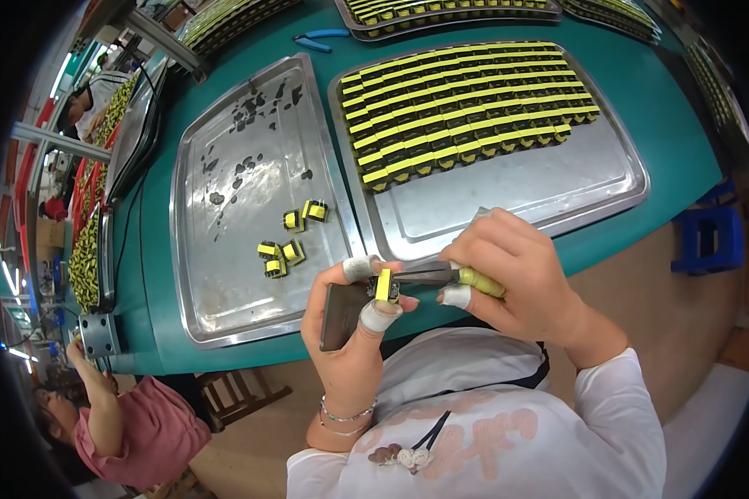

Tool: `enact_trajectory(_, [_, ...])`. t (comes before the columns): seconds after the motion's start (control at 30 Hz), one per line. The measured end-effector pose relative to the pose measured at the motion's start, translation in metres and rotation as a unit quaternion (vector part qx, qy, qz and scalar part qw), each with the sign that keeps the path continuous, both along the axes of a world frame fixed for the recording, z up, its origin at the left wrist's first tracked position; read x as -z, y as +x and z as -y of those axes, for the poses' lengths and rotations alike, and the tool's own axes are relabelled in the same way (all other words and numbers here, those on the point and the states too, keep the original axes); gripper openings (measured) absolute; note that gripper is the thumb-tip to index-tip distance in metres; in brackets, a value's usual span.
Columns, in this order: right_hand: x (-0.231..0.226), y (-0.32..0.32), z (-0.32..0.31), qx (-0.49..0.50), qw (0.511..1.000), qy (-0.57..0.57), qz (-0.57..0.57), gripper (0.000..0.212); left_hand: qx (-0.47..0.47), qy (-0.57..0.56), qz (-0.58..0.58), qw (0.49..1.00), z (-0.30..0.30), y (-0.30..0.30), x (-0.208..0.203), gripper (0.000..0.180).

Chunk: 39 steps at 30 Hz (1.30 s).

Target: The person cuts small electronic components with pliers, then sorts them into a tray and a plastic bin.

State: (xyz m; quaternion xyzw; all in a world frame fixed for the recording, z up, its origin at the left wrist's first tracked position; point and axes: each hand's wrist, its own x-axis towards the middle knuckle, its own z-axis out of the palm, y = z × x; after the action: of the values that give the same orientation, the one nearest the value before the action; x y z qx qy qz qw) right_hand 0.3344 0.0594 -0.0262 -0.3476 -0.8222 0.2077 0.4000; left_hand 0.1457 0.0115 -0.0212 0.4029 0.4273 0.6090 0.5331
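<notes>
my table [682, 150] is green. two metal trays lie on it in front of me, side by side. on the left tray [258, 195] i have dark, irregular flecks [298, 94] and five loose parts [275, 267], two just beyond a cluster of three. on the right tray [508, 185], rows [466, 108] of black-and-yellow parts stand close together across the far portion. beyond these, blue pliers [320, 38] lie just beside a far tray [374, 36] bearing more rows.

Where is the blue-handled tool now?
In the head view, the blue-handled tool lies near the top, left of centre, on the green tabletop, just beyond the left metal tray.
</notes>
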Motion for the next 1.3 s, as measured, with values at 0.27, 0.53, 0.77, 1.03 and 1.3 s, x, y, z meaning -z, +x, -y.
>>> enact_trajectory(0.27, [0.001,0.0,0.001,-0.002,0.999,0.03,0.027,0.029,-0.004,0.023,0.028,0.999,0.001,0.004,0.005,0.033])
enact_trajectory(0.53, [-0.003,-0.005,0.004,0.046,0.997,0.026,0.047,0.026,-0.037,0.065,-0.08,0.994,0.0,0.006,0.009,0.036])
enact_trajectory(0.77, [0.001,-0.017,0.005,-0.073,0.946,-0.214,-0.231,0.027,0.094,-0.009,0.059,0.994,-0.001,0.008,-0.002,0.049])
enact_trajectory(1.03, [0.005,-0.024,0.015,-0.151,0.829,-0.395,-0.365,0.031,0.026,0.029,0.012,0.999,-0.001,0.004,0.008,0.04])
enact_trajectory(1.3, [-0.004,-0.037,0.026,-0.101,0.871,-0.344,-0.335,0.031,0.033,0.042,0.371,0.927,-0.011,0.006,-0.003,0.075])
